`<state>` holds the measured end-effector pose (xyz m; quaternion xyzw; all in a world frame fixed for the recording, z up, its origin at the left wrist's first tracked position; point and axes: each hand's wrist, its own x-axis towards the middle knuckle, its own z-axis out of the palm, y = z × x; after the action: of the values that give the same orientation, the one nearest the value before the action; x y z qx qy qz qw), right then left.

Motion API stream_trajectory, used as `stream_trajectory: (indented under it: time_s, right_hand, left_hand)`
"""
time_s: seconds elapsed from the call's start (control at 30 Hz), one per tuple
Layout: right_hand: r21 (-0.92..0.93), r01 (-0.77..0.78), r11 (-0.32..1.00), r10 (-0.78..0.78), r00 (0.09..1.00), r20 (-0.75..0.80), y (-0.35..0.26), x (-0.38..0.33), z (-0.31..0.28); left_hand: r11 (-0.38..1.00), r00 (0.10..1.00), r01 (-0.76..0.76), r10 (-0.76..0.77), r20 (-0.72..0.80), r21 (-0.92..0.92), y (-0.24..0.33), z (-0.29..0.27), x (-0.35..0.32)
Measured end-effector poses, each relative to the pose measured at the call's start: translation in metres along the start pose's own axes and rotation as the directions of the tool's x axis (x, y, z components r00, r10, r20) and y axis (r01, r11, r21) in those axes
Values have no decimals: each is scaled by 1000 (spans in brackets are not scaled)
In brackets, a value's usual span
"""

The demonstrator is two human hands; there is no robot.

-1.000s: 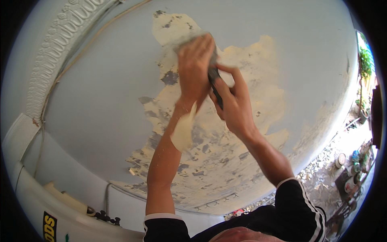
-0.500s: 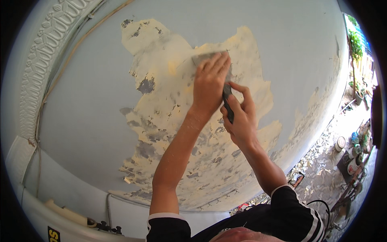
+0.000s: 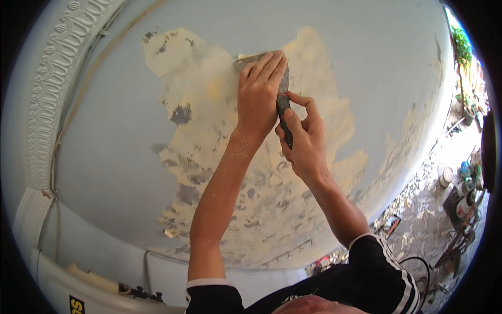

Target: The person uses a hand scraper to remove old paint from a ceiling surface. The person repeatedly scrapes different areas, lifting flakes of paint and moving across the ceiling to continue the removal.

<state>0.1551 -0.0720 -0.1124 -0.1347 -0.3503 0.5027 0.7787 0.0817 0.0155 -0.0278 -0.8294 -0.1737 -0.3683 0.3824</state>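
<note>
Both hands have shifted higher and leftward across the pale blue wall since 0.5 s ago, and the blade now sits at the upper edge of the scraped cream patch. Flakes litter the ground at right. Step in hand: scraping loose paint. Left hand lies flat, fingers spread wide, pressing the scraper blade against the wall. Right hand holds a closed grip on the dark scraper handle. Next stroke likely calls for steady pressure and a low blade angle.
</note>
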Motion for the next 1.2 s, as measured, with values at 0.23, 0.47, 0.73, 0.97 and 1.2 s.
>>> stream_trajectory:
  time_s: [0.23, 0.47, 0.73, 0.97, 1.2]
  right_hand:
    - [-56, 20, 998, -21, 1000, -16, 0, 6, -7]
    - [-108, -17, 994, 14, 1000, -24, -2, -3, -24]
    - [-143, 33, 989, -33, 999, 2, -8, -4, -28]
    - [-133, 59, 989, -53, 997, 47, -19, 10, -18]
    - [-123, 55, 991, -55, 998, 4, -6, 7, -8]
  left_hand:
    - [999, 999, -32, 32, -28, 18, -5, 8, 5]
    - [996, 1000, 22, -22, -3, 90, 18, 21, -21]
    - [995, 998, 58, -56, -31, 82, 26, 22, -17]
    - [995, 997, 45, -40, -59, 85, 14, 13, 5]
    - [995, 999, 19, -15, -37, 101, 1, 8, 1]
